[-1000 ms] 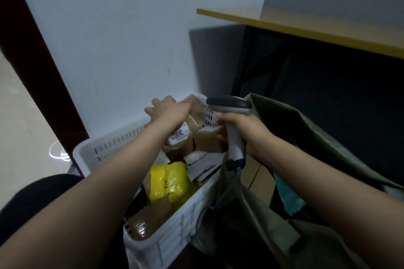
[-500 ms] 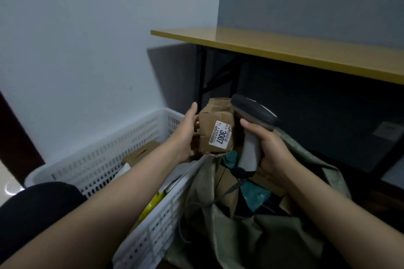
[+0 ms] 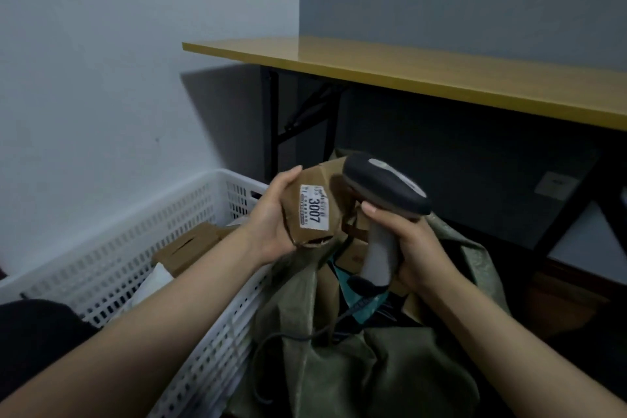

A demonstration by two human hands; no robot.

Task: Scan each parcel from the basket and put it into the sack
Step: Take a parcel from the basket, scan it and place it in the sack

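White slotted basket (image 3: 142, 248) at left, cardboard boxes inside. Left hand (image 3: 271, 224) grasps the brown paper parcel (image 3: 334, 180) by its left side, above the sack mouth, "3007" label (image 3: 314, 209) facing up. Likely light, crumpled, soft-walled: hold across the body, not the torn near end. Right hand (image 3: 414, 248) wraps the barcode scanner (image 3: 383, 187) handle. Green sack (image 3: 373, 366) lies open below.

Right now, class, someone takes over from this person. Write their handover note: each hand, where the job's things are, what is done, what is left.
Left hand grips the brown parcel, label 3007 facing up, above the mouth of the sack.
Right hand grips the scanner, its head beside the parcel.
White basket at left holds more parcels; the sack already holds some.
Left: scan this parcel if not yet scanned, drop it in, continue through the basket.
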